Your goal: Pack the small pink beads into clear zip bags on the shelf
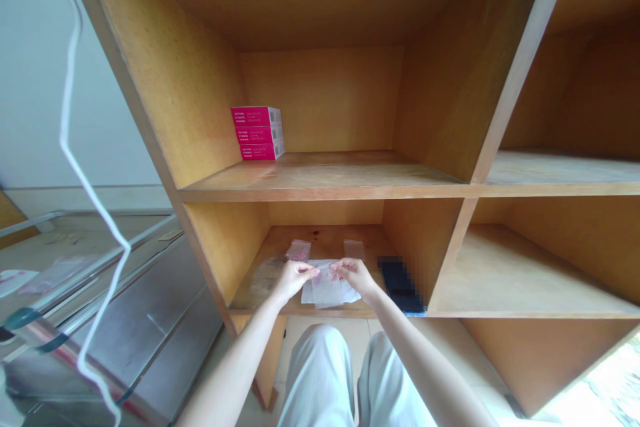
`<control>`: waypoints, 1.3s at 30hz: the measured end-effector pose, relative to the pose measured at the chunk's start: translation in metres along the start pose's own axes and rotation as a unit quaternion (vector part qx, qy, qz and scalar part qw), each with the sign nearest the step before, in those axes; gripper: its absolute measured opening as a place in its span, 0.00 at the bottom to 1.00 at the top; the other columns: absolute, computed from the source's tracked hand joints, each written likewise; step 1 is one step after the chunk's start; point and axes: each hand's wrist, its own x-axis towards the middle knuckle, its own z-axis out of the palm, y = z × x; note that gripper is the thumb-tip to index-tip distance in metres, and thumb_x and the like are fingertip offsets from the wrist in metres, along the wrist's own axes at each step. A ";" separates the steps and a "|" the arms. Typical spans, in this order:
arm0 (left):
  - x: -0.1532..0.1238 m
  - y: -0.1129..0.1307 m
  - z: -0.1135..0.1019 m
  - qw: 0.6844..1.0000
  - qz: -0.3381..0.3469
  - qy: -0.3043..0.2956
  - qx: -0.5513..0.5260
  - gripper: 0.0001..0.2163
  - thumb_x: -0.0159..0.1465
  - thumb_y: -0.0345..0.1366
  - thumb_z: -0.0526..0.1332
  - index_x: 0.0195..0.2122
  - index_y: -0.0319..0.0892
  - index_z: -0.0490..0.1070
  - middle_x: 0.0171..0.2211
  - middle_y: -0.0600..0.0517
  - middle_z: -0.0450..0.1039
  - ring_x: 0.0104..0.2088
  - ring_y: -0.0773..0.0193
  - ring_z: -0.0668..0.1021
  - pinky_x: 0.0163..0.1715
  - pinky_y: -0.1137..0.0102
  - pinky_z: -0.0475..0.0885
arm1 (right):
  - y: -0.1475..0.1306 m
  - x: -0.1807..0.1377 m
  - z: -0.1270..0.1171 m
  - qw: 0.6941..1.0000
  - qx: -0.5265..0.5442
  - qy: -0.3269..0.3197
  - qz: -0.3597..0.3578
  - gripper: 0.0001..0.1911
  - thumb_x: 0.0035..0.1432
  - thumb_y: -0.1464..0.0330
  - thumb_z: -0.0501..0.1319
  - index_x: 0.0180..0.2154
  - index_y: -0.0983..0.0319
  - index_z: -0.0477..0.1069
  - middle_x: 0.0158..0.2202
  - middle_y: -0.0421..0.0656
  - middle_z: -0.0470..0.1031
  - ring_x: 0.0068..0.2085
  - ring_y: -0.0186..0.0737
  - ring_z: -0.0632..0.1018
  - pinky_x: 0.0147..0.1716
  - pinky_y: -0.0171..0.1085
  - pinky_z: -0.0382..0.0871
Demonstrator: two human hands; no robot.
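My left hand (299,275) and my right hand (354,273) are close together over the lower shelf, each in a pinch. Between them is what looks like a small clear plastic bag (326,273), with reddish bits near the right fingers. Its outline blends into the white sheet (330,292) lying underneath. Just behind my left hand lies a clear zip bag (299,251) with small pink-red pieces inside. Another clear zip bag (354,249) lies behind my right hand; its contents are too faint to make out.
A dark flat object (401,285), partly pixelated, lies at the right of the lower shelf. Several pink boxes (258,134) are stacked on the upper shelf. A white cable (95,193) hangs at the left, before a glass-topped metal case (165,293). Wooden dividers (453,253) flank the compartment.
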 end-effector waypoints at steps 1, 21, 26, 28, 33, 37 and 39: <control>0.000 0.001 0.000 1.000 -0.003 -0.004 -0.006 0.14 0.50 0.46 0.60 0.25 0.38 0.76 0.27 0.49 0.77 0.29 0.60 0.76 0.30 0.70 0.67 | 0.000 0.000 0.000 1.000 0.000 0.006 0.003 0.19 0.46 0.53 0.60 0.27 0.65 0.73 0.23 0.44 0.74 0.25 0.37 0.74 0.27 0.35 0.64; 0.010 -0.021 0.002 0.977 -0.064 0.110 -0.171 0.19 0.48 0.46 0.64 0.36 0.37 0.69 0.31 0.47 0.75 0.26 0.65 0.76 0.25 0.72 0.69 | 0.023 0.003 0.006 0.994 -0.001 0.074 -0.076 0.17 0.46 0.59 0.62 0.38 0.61 0.73 0.41 0.49 0.75 0.41 0.46 0.75 0.42 0.44 0.67; 0.012 -0.051 -0.005 0.950 -0.045 0.266 -0.161 0.19 0.51 0.48 0.59 0.37 0.37 0.68 0.30 0.47 0.74 0.25 0.66 0.75 0.23 0.73 0.68 | 0.033 0.030 -0.029 0.980 -0.003 0.182 -0.079 0.17 0.45 0.62 0.62 0.38 0.62 0.71 0.40 0.49 0.75 0.43 0.46 0.75 0.43 0.44 0.67; 0.013 -0.067 -0.005 0.941 -0.046 0.295 -0.161 0.19 0.52 0.49 0.58 0.36 0.37 0.67 0.28 0.48 0.74 0.21 0.68 0.74 0.21 0.73 0.67 | 0.041 0.043 -0.044 0.973 -0.019 0.214 -0.080 0.17 0.43 0.63 0.63 0.38 0.62 0.71 0.40 0.48 0.75 0.43 0.46 0.75 0.44 0.44 0.66; 0.013 -0.093 -0.001 0.950 -0.026 0.282 -0.128 0.17 0.51 0.47 0.58 0.34 0.37 0.68 0.23 0.49 0.72 0.21 0.66 0.74 0.23 0.71 0.67 | 0.067 0.071 -0.070 0.960 -0.054 0.268 -0.060 0.19 0.38 0.64 0.64 0.36 0.62 0.70 0.35 0.46 0.76 0.40 0.46 0.76 0.43 0.45 0.67; 0.012 -0.096 -0.002 0.952 -0.018 0.281 -0.121 0.16 0.51 0.44 0.58 0.34 0.37 0.67 0.23 0.50 0.72 0.21 0.65 0.74 0.24 0.70 0.68 | 0.085 0.087 -0.074 0.960 -0.025 0.275 -0.050 0.20 0.35 0.65 0.65 0.35 0.63 0.69 0.35 0.47 0.76 0.38 0.48 0.76 0.40 0.45 0.68; 0.012 -0.095 -0.003 0.952 -0.023 0.282 -0.120 0.15 0.51 0.44 0.57 0.34 0.37 0.67 0.23 0.50 0.72 0.21 0.65 0.74 0.23 0.70 0.68 | 0.093 0.093 -0.073 0.956 -0.019 0.291 -0.046 0.20 0.34 0.66 0.65 0.34 0.62 0.69 0.36 0.47 0.76 0.39 0.48 0.76 0.40 0.45 0.68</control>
